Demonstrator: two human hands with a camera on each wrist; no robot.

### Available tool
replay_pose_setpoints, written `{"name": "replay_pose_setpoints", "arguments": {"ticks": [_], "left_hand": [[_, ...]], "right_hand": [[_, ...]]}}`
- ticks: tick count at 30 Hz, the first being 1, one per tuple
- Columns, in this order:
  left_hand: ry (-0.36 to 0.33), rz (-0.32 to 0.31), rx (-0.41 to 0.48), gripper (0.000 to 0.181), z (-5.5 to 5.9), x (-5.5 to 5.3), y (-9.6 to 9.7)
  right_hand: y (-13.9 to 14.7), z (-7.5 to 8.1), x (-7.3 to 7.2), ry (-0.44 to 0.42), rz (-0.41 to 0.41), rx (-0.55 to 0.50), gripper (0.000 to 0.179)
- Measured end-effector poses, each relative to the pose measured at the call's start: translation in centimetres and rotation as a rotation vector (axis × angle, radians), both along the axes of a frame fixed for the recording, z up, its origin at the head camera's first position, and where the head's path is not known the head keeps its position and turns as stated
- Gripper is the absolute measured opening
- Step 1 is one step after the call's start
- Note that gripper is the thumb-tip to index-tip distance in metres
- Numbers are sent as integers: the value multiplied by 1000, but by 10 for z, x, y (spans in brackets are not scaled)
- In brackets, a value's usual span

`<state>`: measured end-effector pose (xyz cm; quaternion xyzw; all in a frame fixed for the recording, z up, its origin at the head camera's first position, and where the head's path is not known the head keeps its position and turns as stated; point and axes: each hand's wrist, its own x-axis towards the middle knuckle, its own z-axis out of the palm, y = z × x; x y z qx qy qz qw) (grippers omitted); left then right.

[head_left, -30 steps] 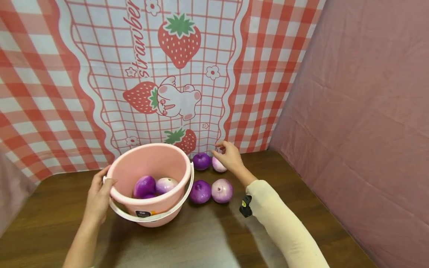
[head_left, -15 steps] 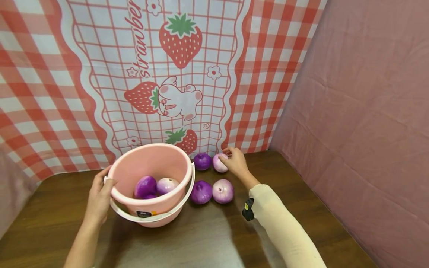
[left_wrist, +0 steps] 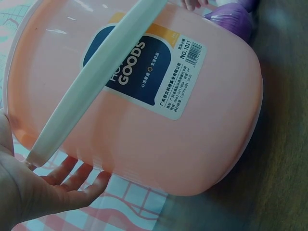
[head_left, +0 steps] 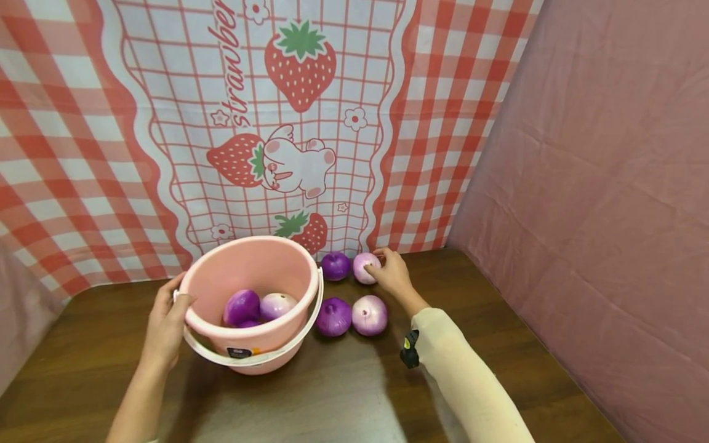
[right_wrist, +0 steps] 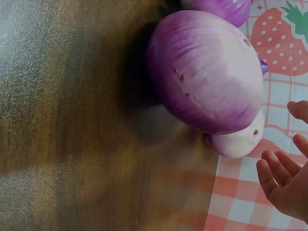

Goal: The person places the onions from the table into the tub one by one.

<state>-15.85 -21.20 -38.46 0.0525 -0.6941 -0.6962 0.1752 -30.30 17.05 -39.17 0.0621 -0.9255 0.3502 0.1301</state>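
A pink bucket [head_left: 260, 261] with a white handle [head_left: 266, 357] stands at left centre, with purple and pale onions inside. My left hand [head_left: 165, 320] grips its left rim; in the left wrist view the fingers curl at the bucket's side. My right hand [head_left: 394, 274] is at the back right pale onion [head_left: 362, 264], thumb overlapping its front in the head view. The right wrist view shows those fingers spread and relaxed beside that onion. Nearby sit a back purple onion [head_left: 335, 266], a front purple onion [head_left: 334, 317] and a front pale onion [head_left: 370, 315].
Behind the brown wooden table [head_left: 327, 400] hangs a checked strawberry cloth [head_left: 354, 166]. A pink cloth wall [head_left: 598, 184] borders the right side. The front onions lie between my right forearm and the bucket.
My right hand has come down beside the back pale onion, its thumb now in front of it. My left hand and the bucket have stayed in place.
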Motion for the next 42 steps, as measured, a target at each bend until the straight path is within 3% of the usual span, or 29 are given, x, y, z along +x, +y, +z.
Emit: {"name": "replay_pose_setpoints", "arguments": {"ticks": [6,32,42], "left_hand": [[-60,10,-25,52,12,6,6],[-52,6,-14,52,13,7,7],[-68,28,-36,52,14,6,7]], "right_hand": [[3,-6,0,-46,-23,8,47],[1,-25,-3,-135,-54,16,66],[2,-30,-7,-153,-22,24,71]]}}
